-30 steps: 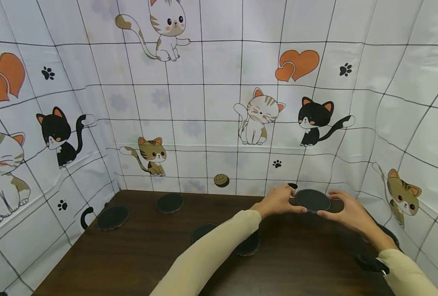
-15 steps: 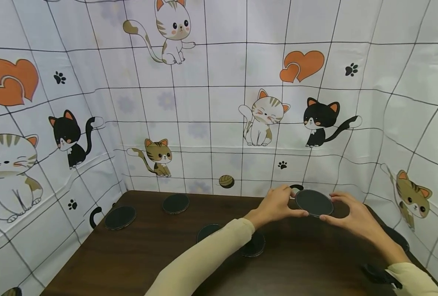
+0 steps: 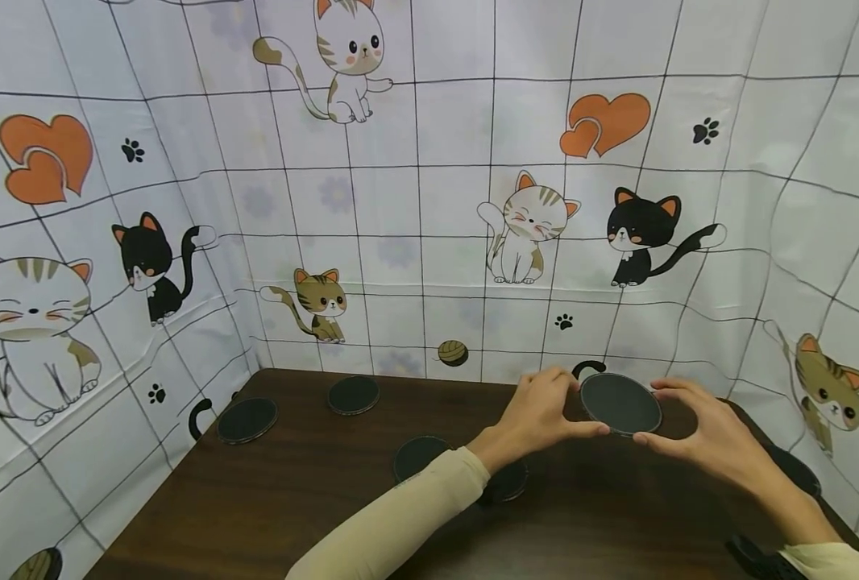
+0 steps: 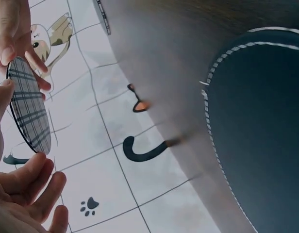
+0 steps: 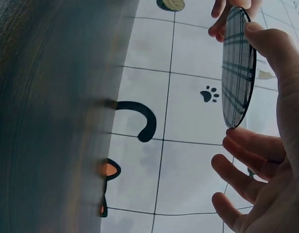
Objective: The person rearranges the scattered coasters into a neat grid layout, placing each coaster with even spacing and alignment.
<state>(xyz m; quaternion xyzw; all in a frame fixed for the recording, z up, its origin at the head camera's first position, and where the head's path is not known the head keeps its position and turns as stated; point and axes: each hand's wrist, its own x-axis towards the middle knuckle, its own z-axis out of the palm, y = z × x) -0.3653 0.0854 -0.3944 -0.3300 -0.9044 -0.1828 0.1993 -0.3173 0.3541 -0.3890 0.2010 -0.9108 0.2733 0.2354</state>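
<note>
A round coaster (image 3: 621, 404), dark and plain on top, is held up off the table between my two hands. My left hand (image 3: 538, 412) pinches its left edge between thumb and fingers. On the opposite edge, my right hand (image 3: 719, 439) grips it the same way. The coaster's underside carries a grey plaid pattern, seen edge-on as a plaid face (image 4: 30, 107) in the left wrist view and as a checked face (image 5: 237, 68) in the right wrist view. The remaining fingers of both hands spread loosely below it.
The dark wooden table (image 3: 313, 499) bears several similar coasters: a far-left one (image 3: 246, 420), a back one (image 3: 353, 395), a middle one (image 3: 415, 456) partly behind my left sleeve (image 3: 400, 515), another (image 3: 509, 482) and a right-edge one (image 3: 795, 471). A cat-print cloth (image 3: 437, 201) hangs around the table.
The held coaster has come a little nearer and tipped so more of its dark face shows. Both hands keep their grip. The head view has swung slightly left.
</note>
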